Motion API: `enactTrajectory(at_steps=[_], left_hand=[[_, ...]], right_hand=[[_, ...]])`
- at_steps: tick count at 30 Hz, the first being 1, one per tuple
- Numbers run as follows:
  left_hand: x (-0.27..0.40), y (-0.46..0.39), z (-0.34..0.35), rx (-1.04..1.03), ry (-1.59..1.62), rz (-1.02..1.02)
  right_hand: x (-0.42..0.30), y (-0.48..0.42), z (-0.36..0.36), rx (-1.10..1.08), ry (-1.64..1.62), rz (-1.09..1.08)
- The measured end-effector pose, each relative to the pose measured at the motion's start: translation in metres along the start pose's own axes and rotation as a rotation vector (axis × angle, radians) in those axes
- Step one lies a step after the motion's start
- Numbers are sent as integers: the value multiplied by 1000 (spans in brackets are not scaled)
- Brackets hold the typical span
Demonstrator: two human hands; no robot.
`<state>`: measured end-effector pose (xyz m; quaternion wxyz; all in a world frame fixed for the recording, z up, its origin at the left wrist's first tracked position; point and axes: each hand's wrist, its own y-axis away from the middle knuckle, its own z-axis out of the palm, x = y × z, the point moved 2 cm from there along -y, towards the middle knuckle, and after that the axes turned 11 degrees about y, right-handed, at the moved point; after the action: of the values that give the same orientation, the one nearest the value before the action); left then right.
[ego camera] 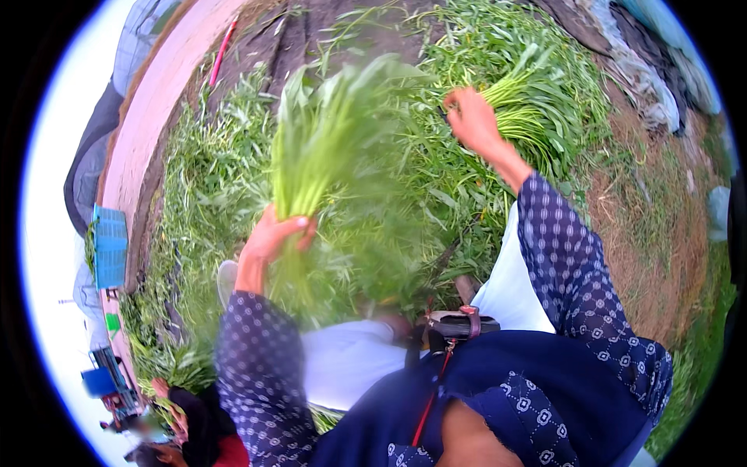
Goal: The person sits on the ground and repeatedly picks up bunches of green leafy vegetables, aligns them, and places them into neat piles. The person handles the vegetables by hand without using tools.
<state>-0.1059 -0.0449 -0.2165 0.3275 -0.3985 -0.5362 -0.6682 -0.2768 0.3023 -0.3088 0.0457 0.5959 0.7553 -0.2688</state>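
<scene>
My left hand (pixel 274 233) is closed around the lower stems of a bunch of long-leaved greens (pixel 327 140), held up with the leaves away from me and blurred by motion. My right hand (pixel 474 119) is at the upper right, its fingers bent, beside the stem ends of another bunch of greens (pixel 525 105) lying on the pile. Something thin and dark shows by its fingers; whether the hand grips it or the stems cannot be told. Beneath both hands spreads a large heap of loose cut greens (pixel 216 157).
A red stick (pixel 223 51) lies at the upper left. A blue crate (pixel 111 247) stands at the left edge. At the lower left a co-worker in dark sleeves (pixel 201 420) handles greens. Crumpled sheeting (pixel 648 76) lies at the upper right, near dry grass (pixel 648 233).
</scene>
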Motion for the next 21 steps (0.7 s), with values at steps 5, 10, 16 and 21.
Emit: enactTrajectory(at_steps=[5, 10, 16, 21], left_hand=[[-41, -5, -1, 123, -99, 21], [-67, -7, 36, 183, -111, 18], [-95, -8, 48, 61, 252, -81], [-98, -7, 49, -227, 466, -179]], right_hand=[[-98, 110, 27, -1027, -730, -14], [-168, 112, 32, -966, -1554, 462], [-171, 96, 19, -964, -1484, 197], [-153, 115, 16, -1190, -1473, 235]])
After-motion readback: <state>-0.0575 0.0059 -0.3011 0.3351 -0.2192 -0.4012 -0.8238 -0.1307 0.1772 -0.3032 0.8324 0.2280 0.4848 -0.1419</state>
